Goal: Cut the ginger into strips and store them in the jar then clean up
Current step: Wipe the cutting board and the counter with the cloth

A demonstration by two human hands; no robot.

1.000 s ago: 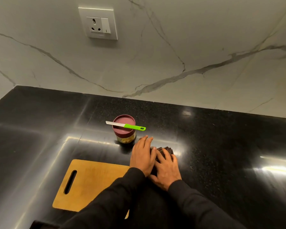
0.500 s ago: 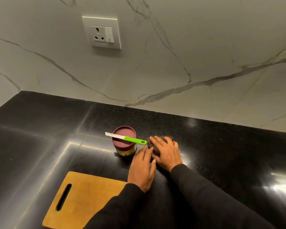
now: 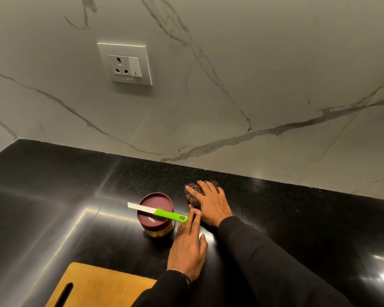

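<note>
Head view: my right hand (image 3: 211, 201) has pushed the cloth (image 3: 192, 193) further back across the table (image 3: 297, 218), away from the board (image 3: 102, 284) and up past the jar (image 3: 155, 214). Fingers are spread flat, pressing the cloth down, not gripping it. My left hand (image 3: 187, 249) trails behind, fingers straight and together, flat on the table just beside the jar. The jar is lidded, with something pale inside, probably the ginger strips, though the glare makes that hard to call. The knife (image 3: 156, 212) lies across the lid, its green handle near my left fingertips. So I judge cutting and storing are done and this is the wipe-down.

The table is glossy black stone with bright reflections. Behind it is a veined marble wall with a socket (image 3: 125, 63).
</note>
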